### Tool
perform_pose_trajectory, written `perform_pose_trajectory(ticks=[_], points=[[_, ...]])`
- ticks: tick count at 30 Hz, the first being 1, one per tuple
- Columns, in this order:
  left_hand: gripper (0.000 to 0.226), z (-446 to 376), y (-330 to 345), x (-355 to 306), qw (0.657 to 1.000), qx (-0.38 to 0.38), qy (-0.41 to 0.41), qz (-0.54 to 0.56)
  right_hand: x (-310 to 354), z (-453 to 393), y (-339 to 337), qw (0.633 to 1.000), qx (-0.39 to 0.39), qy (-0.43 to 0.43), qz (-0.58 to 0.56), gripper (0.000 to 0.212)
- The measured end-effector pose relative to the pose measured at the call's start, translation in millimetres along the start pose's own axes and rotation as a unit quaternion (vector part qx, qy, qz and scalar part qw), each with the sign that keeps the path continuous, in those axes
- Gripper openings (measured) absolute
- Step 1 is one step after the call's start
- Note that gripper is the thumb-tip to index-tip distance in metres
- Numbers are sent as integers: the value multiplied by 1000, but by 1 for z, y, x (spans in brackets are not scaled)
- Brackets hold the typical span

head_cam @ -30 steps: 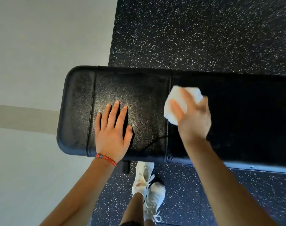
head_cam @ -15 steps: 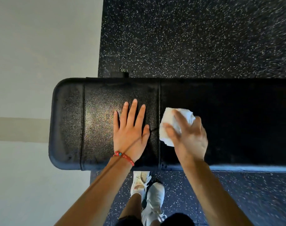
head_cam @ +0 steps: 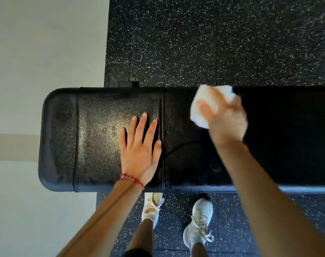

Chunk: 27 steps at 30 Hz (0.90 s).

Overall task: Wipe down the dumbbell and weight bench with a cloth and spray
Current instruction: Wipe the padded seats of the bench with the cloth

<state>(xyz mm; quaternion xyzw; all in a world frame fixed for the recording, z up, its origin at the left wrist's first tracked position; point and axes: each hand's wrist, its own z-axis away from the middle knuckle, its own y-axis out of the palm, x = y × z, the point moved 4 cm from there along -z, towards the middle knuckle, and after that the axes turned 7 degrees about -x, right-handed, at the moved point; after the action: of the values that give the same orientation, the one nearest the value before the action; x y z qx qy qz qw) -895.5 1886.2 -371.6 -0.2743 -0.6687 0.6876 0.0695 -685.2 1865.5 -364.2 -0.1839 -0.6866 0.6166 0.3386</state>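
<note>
Since a moment ago my right hand point(head_cam: 226, 119) has swept the white cloth point(head_cam: 204, 106) away from the seam point(head_cam: 163, 138) in the padding and up to the far edge of the bench point(head_cam: 102, 112), a little further right; it is blurred, so I judge it is mid-stroke. My right hand's fingers are closed over the bunched cloth, pressing it onto the black padding. My left hand point(head_cam: 139, 151) has stayed put, lying flat and open with fingers spread, just left of the seam, bracing me and holding nothing. My right foot has also stepped out to the right, so my shoes point(head_cam: 198, 225) now stand apart on the speckled floor point(head_cam: 213, 43) at the near side. That tells me the wiping is working rightward along the bench, with the long dark stretch to the right probably not yet covered. I can't see the dumbbell or the spray from here.
</note>
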Motion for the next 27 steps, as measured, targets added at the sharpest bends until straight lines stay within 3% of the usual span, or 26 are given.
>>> perform_pose_trajectory(ticks=[3, 6, 10, 13, 18, 21, 23, 27], points=[[49, 1, 5, -5, 1000, -3, -3, -10, -31, -4, -10, 998, -41, 45, -30, 53], [49, 2, 8, -3, 1000, -11, -5, -19, -9, 13, 0, 990, -40, 102, -87, 52], [49, 1, 5, -4, 1000, -1, -10, -4, 45, 54, 8, 994, 26, -27, -100, 50], [50, 1, 1, -3, 1000, 8, -5, 7, 38, 54, 1, 992, 1, -74, -99, 47], [50, 11, -6, -1, 999, 26, 20, 10, -37, 53, -11, 994, -48, 68, -71, 47], [49, 25, -8, -1, 999, 14, 43, -6, -43, 69, -10, 986, -61, 130, -89, 46], [48, 35, -7, 0, 999, 7, 41, -14, -21, 88, -7, 988, -56, 95, -106, 43], [49, 49, -2, 3, 999, 14, 23, -22, 20, 137, -5, 990, -32, -64, -123, 42]])
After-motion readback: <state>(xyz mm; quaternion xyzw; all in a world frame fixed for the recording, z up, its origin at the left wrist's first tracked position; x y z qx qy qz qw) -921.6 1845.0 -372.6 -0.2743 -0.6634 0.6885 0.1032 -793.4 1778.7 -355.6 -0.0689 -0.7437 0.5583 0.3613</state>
